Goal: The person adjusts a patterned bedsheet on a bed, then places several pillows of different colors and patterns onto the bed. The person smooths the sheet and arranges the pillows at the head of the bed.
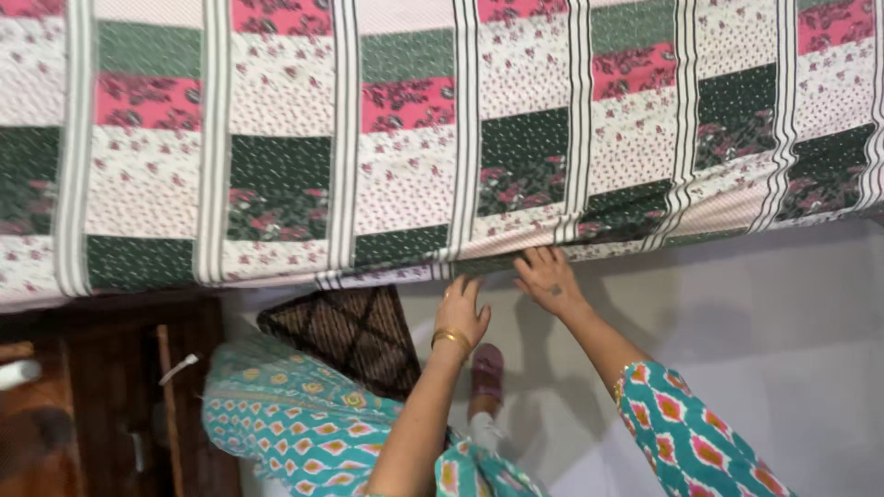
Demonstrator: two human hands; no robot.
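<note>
Two hands [460,308] [548,276] tucking patchwork bedsheet [405,138] edge

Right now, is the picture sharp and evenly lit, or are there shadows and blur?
In the head view the patterned bedsheet is evenly lit and fairly sharp; the left hand and right hand at its edge cast soft shadows on the pale floor; the dark wooden furniture at lower left is dim and slightly blurred.

Bedsheet [442,138] matt printed cloth; cabinet [110,396] dark glossy wood; bangle [451,338] shiny metal.
</note>
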